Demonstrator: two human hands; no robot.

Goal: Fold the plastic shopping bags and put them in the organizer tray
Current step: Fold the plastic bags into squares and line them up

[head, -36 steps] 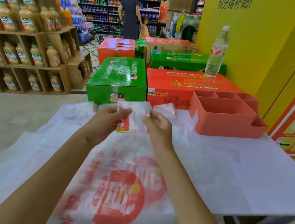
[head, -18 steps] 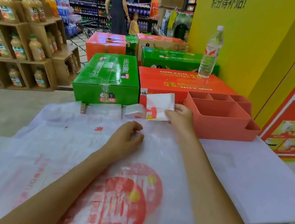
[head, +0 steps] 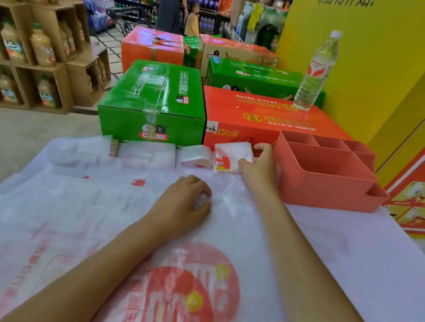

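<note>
A folded plastic shopping bag (head: 230, 155), a small white square packet with red and yellow print on its near edge, sits at the far edge of the tabletop (head: 371, 267), just beside the organizer tray's left wall. The right hand (head: 258, 164) holds it, thumb on its near right corner and a finger curled over its far right corner. The left hand (head: 182, 205) rests with loosely curled fingers, gripping nothing, on an unfolded shopping bag (head: 166, 285), translucent white with a large red round logo, spread over the near half of the tabletop. More folded white bags (head: 197, 156) lie in a row along the far edge, to the left of the held one. The coral organizer tray (head: 325, 189) stands at the far right with its compartments open to view. Behind the tabletop stand a green carton (head: 157, 98) and a red carton (head: 264, 116) bearing a clear water bottle (head: 317, 72).
</note>
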